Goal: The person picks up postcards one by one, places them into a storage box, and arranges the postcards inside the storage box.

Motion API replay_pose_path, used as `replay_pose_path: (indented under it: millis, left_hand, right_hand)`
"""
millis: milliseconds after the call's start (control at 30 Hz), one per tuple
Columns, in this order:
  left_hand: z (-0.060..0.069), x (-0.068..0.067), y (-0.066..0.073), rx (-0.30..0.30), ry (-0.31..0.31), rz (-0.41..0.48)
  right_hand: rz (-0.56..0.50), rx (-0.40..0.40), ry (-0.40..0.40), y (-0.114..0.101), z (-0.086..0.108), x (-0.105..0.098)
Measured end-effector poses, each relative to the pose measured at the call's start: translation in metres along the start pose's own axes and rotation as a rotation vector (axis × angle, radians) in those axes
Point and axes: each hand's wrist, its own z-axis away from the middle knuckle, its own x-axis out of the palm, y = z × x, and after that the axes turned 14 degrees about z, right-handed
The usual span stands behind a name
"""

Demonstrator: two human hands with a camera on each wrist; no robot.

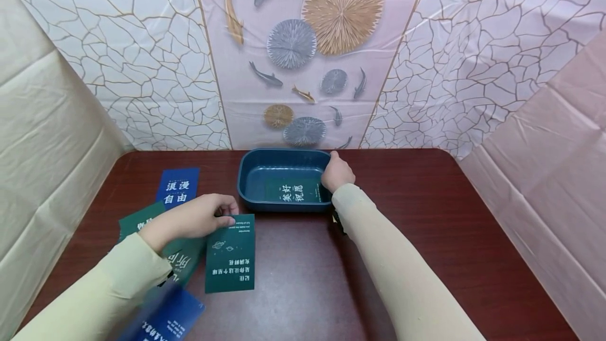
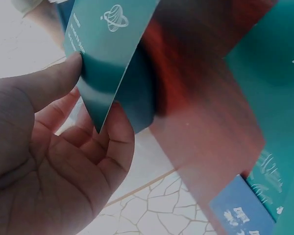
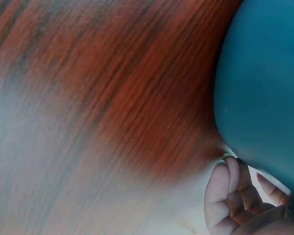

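My left hand (image 1: 201, 217) pinches a dark green card (image 1: 230, 257) by a corner between thumb and fingers. White writing and small planet drawings mark this card, which reads upside down in the head view. In the left wrist view the thumb (image 2: 63, 78) lies on its printed face. Farther back stands a deep blue rectangular dish (image 1: 255, 167), with another green card (image 1: 293, 190) lying inside it. My right hand (image 1: 338, 172) grips the dish's right end at the rim. In the right wrist view its curled fingers (image 3: 219, 188) are against the dish's outer wall.
On the left of the dark red wooden table (image 1: 426, 225) lie a blue card (image 1: 177, 186), overlapping green cards (image 1: 182, 259) partly under my left arm, and another blue card (image 1: 172, 317) near the front. A patterned cloth (image 1: 293, 93) hangs behind the table.
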Motion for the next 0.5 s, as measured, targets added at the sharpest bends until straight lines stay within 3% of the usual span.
replay_pose_path:
  millis: [300, 500]
  left_hand:
    - [0.0016, -0.0074, 0.0033, 0.025, -0.026, 0.110]
    - [0.0008, -0.0098, 0.0062, 0.043, 0.003, 0.196]
  right_hand:
    - [-0.003, 0.000, 0.005, 0.0008, 0.0007, 0.0002]
    - [-0.005, -0.004, 0.007, 0.0002, 0.0002, 0.0005]
